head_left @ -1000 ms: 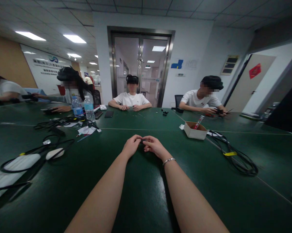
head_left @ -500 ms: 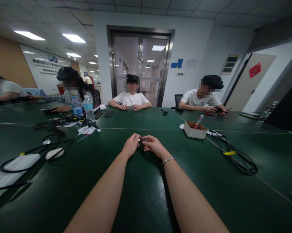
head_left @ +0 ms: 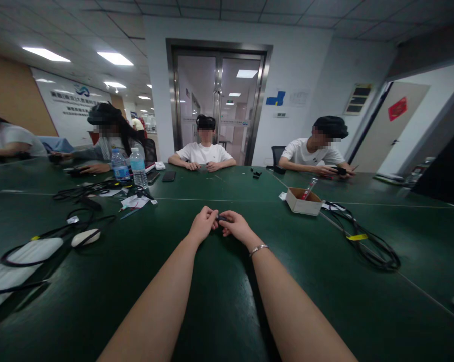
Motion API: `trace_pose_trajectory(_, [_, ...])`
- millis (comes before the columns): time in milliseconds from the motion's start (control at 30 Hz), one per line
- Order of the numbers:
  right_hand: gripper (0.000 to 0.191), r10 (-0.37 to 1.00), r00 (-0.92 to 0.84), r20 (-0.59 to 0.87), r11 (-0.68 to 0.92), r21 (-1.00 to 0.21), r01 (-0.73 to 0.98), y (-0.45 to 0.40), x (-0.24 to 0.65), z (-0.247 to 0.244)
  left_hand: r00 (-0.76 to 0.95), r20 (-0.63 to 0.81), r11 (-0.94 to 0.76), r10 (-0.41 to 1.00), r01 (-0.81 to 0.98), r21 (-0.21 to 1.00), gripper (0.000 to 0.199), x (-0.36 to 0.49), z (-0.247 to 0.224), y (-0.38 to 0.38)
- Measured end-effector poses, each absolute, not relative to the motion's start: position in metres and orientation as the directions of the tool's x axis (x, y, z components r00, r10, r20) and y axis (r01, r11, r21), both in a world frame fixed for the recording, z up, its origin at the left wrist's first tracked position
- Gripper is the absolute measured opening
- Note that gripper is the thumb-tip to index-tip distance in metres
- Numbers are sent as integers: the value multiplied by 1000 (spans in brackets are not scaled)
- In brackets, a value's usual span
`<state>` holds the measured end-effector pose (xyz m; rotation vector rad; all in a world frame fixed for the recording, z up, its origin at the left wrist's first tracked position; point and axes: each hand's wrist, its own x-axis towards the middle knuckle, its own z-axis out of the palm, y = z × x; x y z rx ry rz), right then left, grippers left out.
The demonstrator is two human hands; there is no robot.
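Observation:
A small dark object (head_left: 221,218) is pinched between my two hands above the green table (head_left: 222,301); its kind is too small to make out. My left hand (head_left: 204,223) closes on its left end, thumb against fingers. From the other side my right hand (head_left: 237,226) grips it with bent fingers, a silver bracelet (head_left: 258,250) at the wrist. Most of the object is hidden behind the fingertips.
A small cardboard box (head_left: 304,202) with a red tube-like item stands right of my hands, near a coiled black cable (head_left: 373,246). To the left lie a white mouse (head_left: 85,238), a white keyboard (head_left: 26,264) and cables. Two bottles (head_left: 138,168) stand farther back. Several people sit around.
My hands have drawn slightly closer together around the small dark object, and less of it shows. My right wrist has shifted a little to the left.

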<state>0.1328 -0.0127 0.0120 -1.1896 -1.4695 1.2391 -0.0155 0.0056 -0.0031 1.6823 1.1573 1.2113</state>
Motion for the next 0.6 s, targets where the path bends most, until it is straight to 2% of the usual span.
trace_pose_trajectory(67, [14, 981, -132, 142, 177, -933, 313, -14, 127, 10, 132, 304, -331, 944, 319, 888, 31, -17, -1, 3])
trace_pose_trajectory(167, [12, 924, -109, 367, 355, -715, 603, -16, 121, 6, 121, 335, -350, 934, 488, 799, 27, -17, 2, -4])
trace_pose_trajectory(267, [10, 908, -107, 406, 346, -578, 739, -19, 116, 7, 101, 322, -315, 941, 604, 732, 22, -13, 7, -11])
trace_pose_trajectory(367, [9, 955, -128, 267, 272, -616, 739, -23, 116, 19, 95, 271, -265, 958, 652, 710, 21, -11, 14, -17])
trace_pose_trajectory(467, [20, 948, -302, -102, 132, -736, 664, -34, 130, 51, 167, 200, -261, 965, 627, 734, 24, -26, 22, -32])
trace_pose_trajectory(533, [28, 879, -374, -295, 50, -724, 688, -50, 155, 77, 219, 145, -248, 965, 575, 780, 29, -49, 26, -57])
trace_pose_trajectory(567, [30, 880, -373, -295, 75, -688, 721, -62, 174, 90, 223, 96, -204, 970, 535, 820, 32, -65, 26, -75])
trace_pose_trajectory(600, [31, 910, -360, -206, 144, -657, 740, -78, 197, 101, 195, 22, -118, 981, 497, 859, 35, -84, 27, -96])
